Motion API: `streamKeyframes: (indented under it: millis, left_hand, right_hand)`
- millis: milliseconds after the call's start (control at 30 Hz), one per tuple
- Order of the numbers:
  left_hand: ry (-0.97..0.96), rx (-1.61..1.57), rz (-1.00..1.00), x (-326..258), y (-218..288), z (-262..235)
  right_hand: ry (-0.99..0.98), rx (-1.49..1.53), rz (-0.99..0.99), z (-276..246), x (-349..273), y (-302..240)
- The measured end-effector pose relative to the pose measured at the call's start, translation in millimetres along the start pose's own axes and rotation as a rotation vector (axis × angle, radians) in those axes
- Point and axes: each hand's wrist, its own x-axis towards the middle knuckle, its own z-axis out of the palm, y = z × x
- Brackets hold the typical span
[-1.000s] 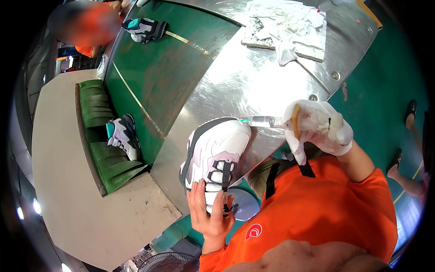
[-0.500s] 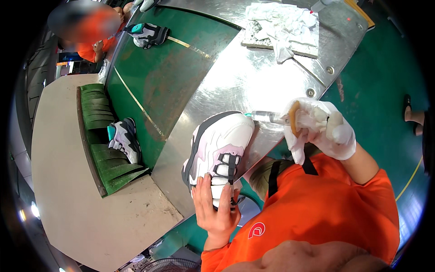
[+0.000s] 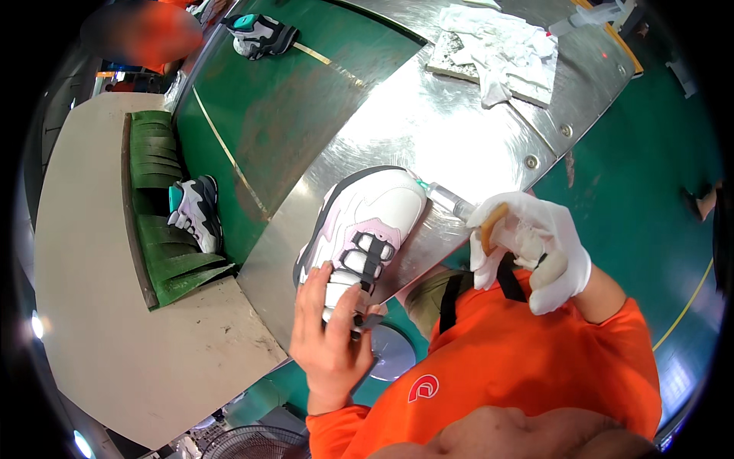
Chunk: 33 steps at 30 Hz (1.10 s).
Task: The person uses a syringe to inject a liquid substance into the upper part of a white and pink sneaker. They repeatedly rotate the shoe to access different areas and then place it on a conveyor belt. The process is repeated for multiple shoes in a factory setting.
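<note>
A white sneaker (image 3: pixel 375 206) with pale pink panels, dark straps and a black-and-white sole lies on the metal table, toe pointing away from me. My bare left hand (image 3: pixel 329 336) grips it around the tongue and ankle opening. In my white-gloved right hand (image 3: pixel 535 249) is a clear syringe (image 3: pixel 453 202) with a teal tip. That tip meets the sole edge at the right side of the toe, or sits very close to it. Tan finger flanges show between the gloved fingers, which partly hide the plunger end.
A white cloth (image 3: pixel 501 53) lies on a slab on the metal table (image 3: pixel 466 130). Another syringe (image 3: pixel 585 19) is beyond it. On the green conveyor belt rests one sneaker (image 3: pixel 264 37); another sneaker (image 3: pixel 200 214) lies by the green flaps (image 3: pixel 149 161). A co-worker in orange stands far left.
The syringe has swung from nearly level to a slant, its tip slightly farther along the toe edge. My right hand sits lower beside the shoe. The whole view has shifted a little.
</note>
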Motion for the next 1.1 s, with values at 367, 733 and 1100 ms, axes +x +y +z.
streamKeyframes:
  millis: [367,733,1100]
  left_hand:
    - [-0.175,-0.425,-0.243,47.5,-47.5,-17.4]
    - [-0.647,-0.555,-0.267,89.0,-79.0,-47.2]
    - [-1.007,-0.746,-0.134,192.7,-87.2,27.4]
  right_hand:
    - [-0.113,-0.223,-0.235,-30.0,22.9,57.8]
    - [-0.095,-0.487,-0.252,-33.2,17.9,64.8]
    - [-0.063,-0.428,-0.31,-36.2,17.4,80.8]
